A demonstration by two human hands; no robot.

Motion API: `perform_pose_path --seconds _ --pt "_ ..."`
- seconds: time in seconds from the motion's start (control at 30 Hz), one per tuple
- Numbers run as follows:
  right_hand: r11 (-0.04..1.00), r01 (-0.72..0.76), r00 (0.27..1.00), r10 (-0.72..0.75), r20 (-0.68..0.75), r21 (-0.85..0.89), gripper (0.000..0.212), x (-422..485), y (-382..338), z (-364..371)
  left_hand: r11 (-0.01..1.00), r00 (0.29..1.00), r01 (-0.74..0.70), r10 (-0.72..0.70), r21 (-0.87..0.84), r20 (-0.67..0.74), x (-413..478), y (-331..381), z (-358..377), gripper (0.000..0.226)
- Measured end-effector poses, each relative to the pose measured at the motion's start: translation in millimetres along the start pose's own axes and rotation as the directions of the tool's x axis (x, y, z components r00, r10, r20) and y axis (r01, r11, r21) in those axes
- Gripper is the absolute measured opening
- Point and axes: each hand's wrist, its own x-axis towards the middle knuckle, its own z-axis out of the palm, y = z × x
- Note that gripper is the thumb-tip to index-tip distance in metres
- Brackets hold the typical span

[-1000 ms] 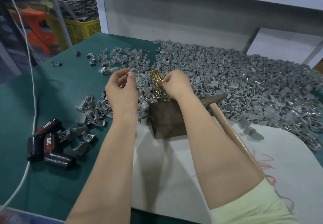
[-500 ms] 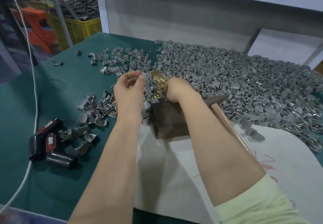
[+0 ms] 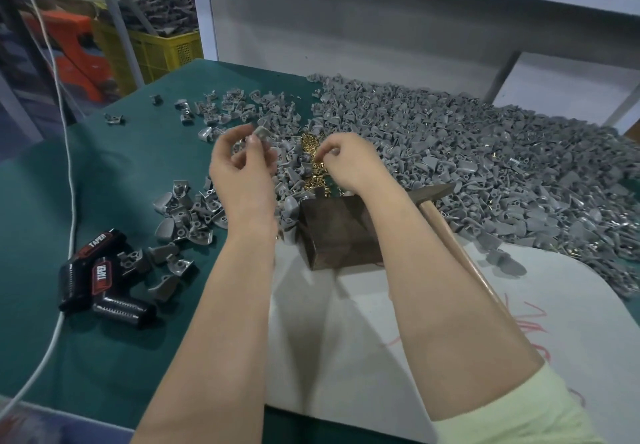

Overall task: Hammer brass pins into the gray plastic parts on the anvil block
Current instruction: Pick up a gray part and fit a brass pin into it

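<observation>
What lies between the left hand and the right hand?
In the head view, the pile of brass pins and loose gray parts lie between the left hand and right hand.

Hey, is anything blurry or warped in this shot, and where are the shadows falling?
Head view: the left hand and the part it pinches are smeared by motion blur, while the right hand looks sharper. Head view: wide-angle warp bows the table's left edge. Head view: soft forearm shadows fall on the white sheet, with no harsh glare.
</observation>
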Motion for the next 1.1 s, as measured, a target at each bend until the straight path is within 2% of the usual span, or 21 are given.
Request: perform_pose_path --seconds 0.1,0.27,0.33,0.43,0.5,0.57,0.7,0.8,0.87,0.93,1.0,1.1 --pt "0.996 0.013 0.997 -0.006 0.079 -0.091 0.025 1 -8 -3 0.999 0.998 -0.006 0.003 -0.048 -0.059 -1 1 -1 0.013" --pt "0.954 -0.054 0.975 0.113 0.191 -0.293 0.026 0 -15 4 0.991 0.995 0.045 -0.056 -0.126 -0.085 1 0 -1 0.011" --pt "0.956 -0.037 0.967 0.107 0.232 -0.289 0.032 -1 -18 4 0.987 0.993 0.065 -0.078 -0.146 -0.088 3 -1 -1 0.006" --pt "0.988 0.01 0.946 0.041 0.323 -0.153 0.018 -4 -23 3 0.989 0.992 0.072 -0.084 -0.133 -0.093 5 -2 -1 0.01" --pt "0.994 0.004 0.961 0.026 0.274 -0.11 0.023 -6 -23 2 0.989 0.991 0.08 -0.092 -0.123 -0.098 5 -3 -1 0.014" --pt "0.988 0.011 0.98 0.019 0.196 -0.153 0.023 -4 -22 3 0.988 0.99 0.083 -0.097 -0.133 -0.099 5 -2 -1 0.015" --pt "0.974 0.02 0.98 0.026 0.197 -0.228 0.026 -2 -28 10 0.986 0.99 0.081 -0.096 -0.145 -0.103 5 -2 0 0.016" --pt "0.956 -0.025 0.981 0.079 0.174 -0.294 0.012 4 -25 19 0.988 0.99 0.076 -0.091 -0.137 -0.11 5 -3 0 0.018" --pt "0.946 -0.053 0.981 0.109 0.16 -0.319 0.021 8 -25 23 0.989 0.99 0.071 -0.086 -0.132 -0.109 4 -3 1 0.018" --pt "0.945 -0.07 0.98 0.124 0.153 -0.319 0.018 9 -26 27 0.991 0.992 0.065 -0.078 -0.12 -0.103 4 -3 1 0.018" --pt "0.943 -0.09 0.977 0.146 0.156 -0.321 0.027 12 -27 32 0.994 0.994 0.054 -0.063 -0.095 -0.09 4 -4 2 0.016" --pt "0.941 -0.09 0.98 0.142 0.137 -0.327 0.009 13 -30 37 0.997 0.997 0.038 -0.043 -0.068 -0.068 3 -6 2 0.012"
